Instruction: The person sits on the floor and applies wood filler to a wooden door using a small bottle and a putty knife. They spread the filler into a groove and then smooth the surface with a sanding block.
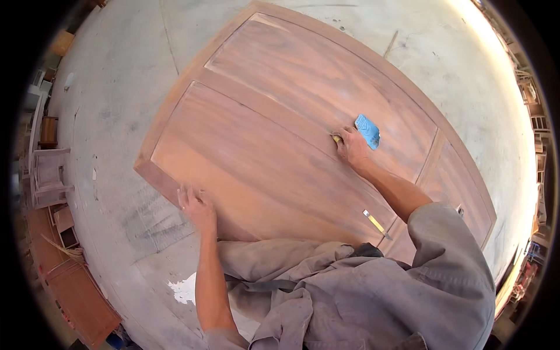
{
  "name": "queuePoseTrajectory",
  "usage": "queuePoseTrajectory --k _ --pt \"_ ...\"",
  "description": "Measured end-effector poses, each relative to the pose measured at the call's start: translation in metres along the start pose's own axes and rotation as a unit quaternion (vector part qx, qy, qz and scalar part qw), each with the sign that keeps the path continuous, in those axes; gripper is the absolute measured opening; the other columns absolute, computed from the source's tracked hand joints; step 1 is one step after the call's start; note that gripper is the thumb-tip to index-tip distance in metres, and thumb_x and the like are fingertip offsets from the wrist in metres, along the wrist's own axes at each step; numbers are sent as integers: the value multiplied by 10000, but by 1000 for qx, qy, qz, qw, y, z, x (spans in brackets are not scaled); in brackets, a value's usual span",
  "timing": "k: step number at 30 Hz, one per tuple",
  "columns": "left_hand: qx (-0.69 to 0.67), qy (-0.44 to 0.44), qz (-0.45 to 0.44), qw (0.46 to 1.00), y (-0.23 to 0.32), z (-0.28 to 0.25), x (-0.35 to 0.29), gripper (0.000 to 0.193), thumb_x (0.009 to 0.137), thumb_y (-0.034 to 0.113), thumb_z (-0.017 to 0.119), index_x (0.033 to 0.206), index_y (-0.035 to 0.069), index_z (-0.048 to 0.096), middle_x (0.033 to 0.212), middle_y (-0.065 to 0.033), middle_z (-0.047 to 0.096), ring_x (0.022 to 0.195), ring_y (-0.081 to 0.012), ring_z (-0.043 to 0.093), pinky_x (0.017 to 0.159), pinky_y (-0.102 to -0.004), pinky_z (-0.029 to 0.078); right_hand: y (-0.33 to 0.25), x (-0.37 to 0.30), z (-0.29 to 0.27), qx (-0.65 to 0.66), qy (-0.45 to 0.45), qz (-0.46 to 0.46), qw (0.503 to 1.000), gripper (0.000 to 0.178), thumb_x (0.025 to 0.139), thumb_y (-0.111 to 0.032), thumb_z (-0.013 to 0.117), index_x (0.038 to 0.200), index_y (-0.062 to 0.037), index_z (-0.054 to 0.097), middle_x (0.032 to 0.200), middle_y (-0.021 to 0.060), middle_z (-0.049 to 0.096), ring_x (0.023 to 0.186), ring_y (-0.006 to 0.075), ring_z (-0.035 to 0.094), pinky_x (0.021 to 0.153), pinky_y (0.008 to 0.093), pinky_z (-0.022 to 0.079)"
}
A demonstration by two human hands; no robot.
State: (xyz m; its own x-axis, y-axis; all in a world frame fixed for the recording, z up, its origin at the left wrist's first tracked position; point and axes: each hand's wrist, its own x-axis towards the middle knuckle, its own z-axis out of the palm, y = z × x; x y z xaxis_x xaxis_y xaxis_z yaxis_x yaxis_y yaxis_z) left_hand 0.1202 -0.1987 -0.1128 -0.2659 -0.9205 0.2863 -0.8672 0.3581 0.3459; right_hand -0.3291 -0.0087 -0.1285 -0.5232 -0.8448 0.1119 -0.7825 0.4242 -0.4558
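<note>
A large panelled wooden door (268, 146) lies flat in front of me, its reddish-brown surface pale with dust in places. My right hand (353, 147) is closed low over the middle rail. Its fingers pinch a small yellow piece (336, 138), mostly hidden by the hand, with a dark tip. Right beside that hand, a blue-backed piece of sandpaper (368, 133) lies on the upper panel. With fingers stretched out, my left hand (197, 208) rests on the door's near left edge and holds nothing. A thin yellow-handled blade tool (377, 224) lies on the door near my body.
Around the door spreads a stained grey concrete floor (116, 134). Wooden furniture, including a chair frame (51, 175) and a brown cabinet piece (81, 300), stands along the left. More furniture lines the far right rim. A white patch (184, 289) shows on the floor beside my left forearm.
</note>
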Motion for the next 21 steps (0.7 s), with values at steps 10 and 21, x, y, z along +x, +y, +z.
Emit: queuePoseTrajectory --k 10,21 --pt "88 -26 -65 994 64 80 21 647 1023 333 522 1548 -10 362 1619 -230 332 1541 -357 230 1251 -545 148 -28 34 12 21 -28 -25 999 144 872 -42 662 1008 -50 709 1034 171 698 994 391 661 845 476 540" --pt "79 -18 -78 994 56 71 27 665 958 280 601 1513 -29 404 1599 -248 349 1517 -410 264 1237 -593 181 -176 240 126 80 -78 -52 992 206 836 -105 612 965 -50 763 982 256 694 911 433 679 786 501 528"
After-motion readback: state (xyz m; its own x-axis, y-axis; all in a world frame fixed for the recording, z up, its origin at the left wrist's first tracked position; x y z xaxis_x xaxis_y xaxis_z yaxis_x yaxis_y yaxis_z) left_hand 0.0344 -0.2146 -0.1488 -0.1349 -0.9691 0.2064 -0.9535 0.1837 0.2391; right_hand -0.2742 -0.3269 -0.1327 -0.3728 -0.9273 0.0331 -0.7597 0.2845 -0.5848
